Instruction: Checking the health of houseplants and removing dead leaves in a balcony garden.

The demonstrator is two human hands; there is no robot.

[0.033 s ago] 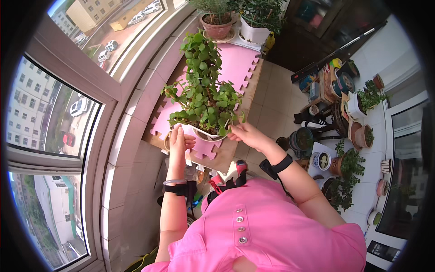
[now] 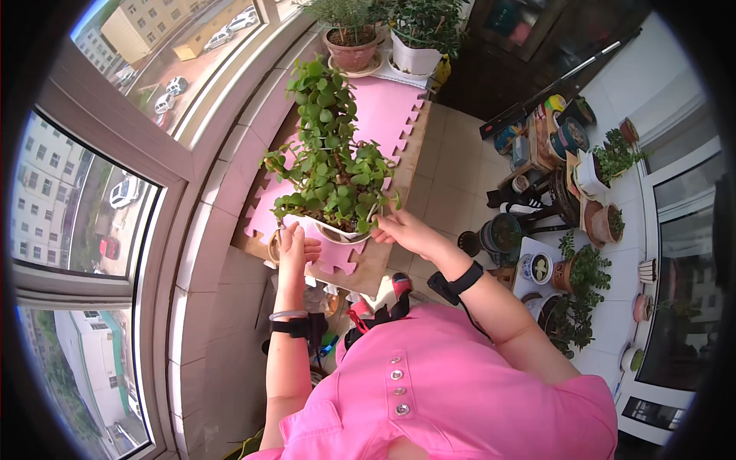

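Note:
A leafy green plant (image 2: pixel 326 165) with round fleshy leaves and a tall upright stem grows in a white pot (image 2: pixel 343 234). The pot stands at the near end of a pink foam mat (image 2: pixel 376 115). Low at the plant's left side is my left hand (image 2: pixel 297 247), its fingers bent together by the lowest leaves. My right hand (image 2: pixel 399 230) is at the right side of the plant, thumb and fingers pinched together beside the leaves. What either set of fingertips holds is too small to make out.
Two potted plants, one in a terracotta pot (image 2: pixel 353 54) and one in a white pot (image 2: pixel 414 57), stand at the mat's far end. A window (image 2: pixel 92 184) runs along the left. Several potted plants, including a blue-and-white pot (image 2: pixel 539 268), crowd the floor at right.
The whole view has shifted, so the plant, mat and both hands appear slightly farther left. Both hands remain by the plant's lower leaves, with little other visible change.

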